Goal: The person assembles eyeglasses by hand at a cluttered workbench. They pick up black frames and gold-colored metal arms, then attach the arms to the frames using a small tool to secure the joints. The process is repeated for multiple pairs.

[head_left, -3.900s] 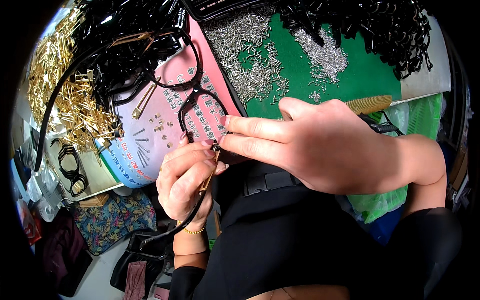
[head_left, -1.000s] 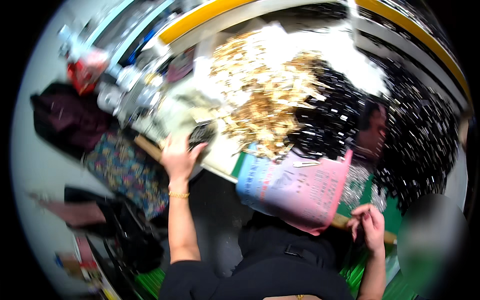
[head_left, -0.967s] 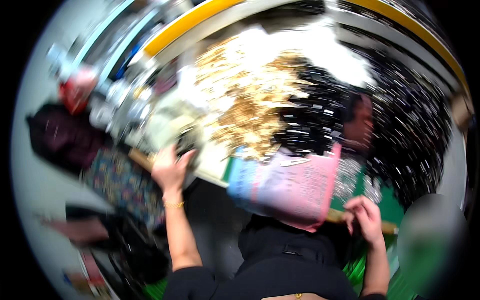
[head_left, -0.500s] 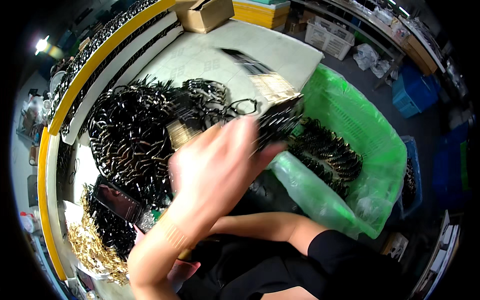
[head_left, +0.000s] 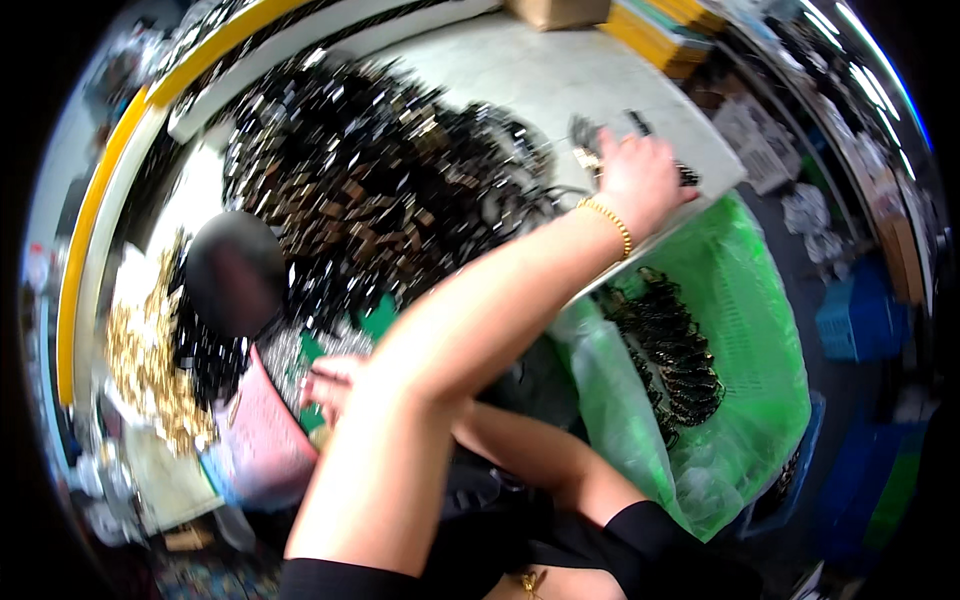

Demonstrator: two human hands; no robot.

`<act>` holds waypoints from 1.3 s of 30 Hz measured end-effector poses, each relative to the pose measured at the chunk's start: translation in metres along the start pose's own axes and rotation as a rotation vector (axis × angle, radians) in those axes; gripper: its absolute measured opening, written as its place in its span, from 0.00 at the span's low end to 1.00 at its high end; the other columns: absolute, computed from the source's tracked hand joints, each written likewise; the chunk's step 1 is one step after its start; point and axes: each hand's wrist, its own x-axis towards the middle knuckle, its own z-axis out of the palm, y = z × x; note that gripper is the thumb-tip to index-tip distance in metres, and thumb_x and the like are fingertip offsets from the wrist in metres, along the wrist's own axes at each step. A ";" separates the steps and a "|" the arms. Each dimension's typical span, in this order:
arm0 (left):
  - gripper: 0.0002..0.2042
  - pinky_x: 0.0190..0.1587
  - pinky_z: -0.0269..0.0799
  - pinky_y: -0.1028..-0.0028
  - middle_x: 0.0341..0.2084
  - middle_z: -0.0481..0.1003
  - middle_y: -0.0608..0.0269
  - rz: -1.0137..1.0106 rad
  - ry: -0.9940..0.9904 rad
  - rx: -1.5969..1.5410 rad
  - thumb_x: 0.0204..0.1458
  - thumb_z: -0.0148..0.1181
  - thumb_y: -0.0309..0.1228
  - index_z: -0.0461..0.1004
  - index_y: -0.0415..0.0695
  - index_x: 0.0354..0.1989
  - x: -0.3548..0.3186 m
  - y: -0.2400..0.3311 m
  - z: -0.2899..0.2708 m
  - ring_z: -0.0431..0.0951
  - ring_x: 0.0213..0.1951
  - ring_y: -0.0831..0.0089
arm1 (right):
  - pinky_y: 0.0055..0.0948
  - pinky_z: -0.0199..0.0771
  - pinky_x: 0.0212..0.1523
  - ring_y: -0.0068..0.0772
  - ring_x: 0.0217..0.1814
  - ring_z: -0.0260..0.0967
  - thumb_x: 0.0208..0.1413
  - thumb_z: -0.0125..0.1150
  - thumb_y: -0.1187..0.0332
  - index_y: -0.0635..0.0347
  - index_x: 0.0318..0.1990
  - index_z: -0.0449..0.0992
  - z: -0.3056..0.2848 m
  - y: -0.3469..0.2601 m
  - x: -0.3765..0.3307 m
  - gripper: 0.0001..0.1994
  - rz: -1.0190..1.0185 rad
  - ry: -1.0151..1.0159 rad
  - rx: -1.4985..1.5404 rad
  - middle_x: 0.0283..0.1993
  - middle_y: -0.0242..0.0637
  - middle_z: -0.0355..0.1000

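Note:
My left hand reaches across to the right corner of the pale table, its wrist ringed by a gold bead bracelet. Its fingers close over a bundle of black eyeglass frames, whose ends poke out on both sides of the hand. Below the left arm my right hand hovers at or rests on a patch of small silvery pieces; its fingers are spread, slightly blurred. Beside it lie green scraps. A wide heap of black and gold eyeglass parts covers the table's middle, smeared by motion.
A green basket lined with clear plastic holds stacked dark frames at right. Gold pieces lie at left, near a blurred dark phone and pink cloth. Yellow-edged trays border the left side.
My left hand has carried the bundle from above the middle to the table's right corner. My right hand, hidden before, now shows at the silvery pieces. The whole view has shifted.

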 end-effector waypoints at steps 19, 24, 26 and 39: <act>0.12 0.26 0.68 0.82 0.21 0.75 0.67 -0.886 0.568 -0.320 0.70 0.51 0.31 0.80 0.36 0.42 -0.452 -0.181 -0.204 0.73 0.24 0.84 | 0.38 0.77 0.26 0.44 0.28 0.77 0.56 0.60 0.71 0.56 0.46 0.73 -0.028 -0.064 -0.021 0.10 -0.391 0.583 -1.860 0.31 0.39 0.73; 0.10 0.28 0.68 0.80 0.25 0.78 0.64 -1.080 0.705 -0.138 0.68 0.55 0.30 0.80 0.36 0.40 -0.476 -0.194 -0.216 0.74 0.24 0.82 | 0.35 0.78 0.26 0.37 0.30 0.78 0.55 0.61 0.73 0.54 0.40 0.70 -0.022 -0.069 0.007 0.07 -0.296 0.554 -2.126 0.32 0.34 0.73; 0.06 0.32 0.71 0.76 0.30 0.78 0.60 -1.041 0.629 -0.058 0.64 0.59 0.26 0.79 0.37 0.41 -0.479 -0.203 -0.221 0.76 0.28 0.76 | 0.34 0.77 0.27 0.35 0.32 0.78 0.56 0.62 0.70 0.52 0.40 0.71 -0.018 -0.070 0.008 0.07 -0.472 0.601 -2.040 0.33 0.33 0.73; 0.07 0.32 0.72 0.74 0.28 0.76 0.60 -0.878 0.273 -0.685 0.65 0.55 0.23 0.72 0.37 0.49 -0.443 -0.162 -0.212 0.76 0.26 0.75 | 0.24 0.74 0.37 0.20 0.37 0.75 0.60 0.62 0.75 0.67 0.48 0.78 0.053 -0.082 -0.045 0.10 0.080 0.194 -0.825 0.36 0.36 0.78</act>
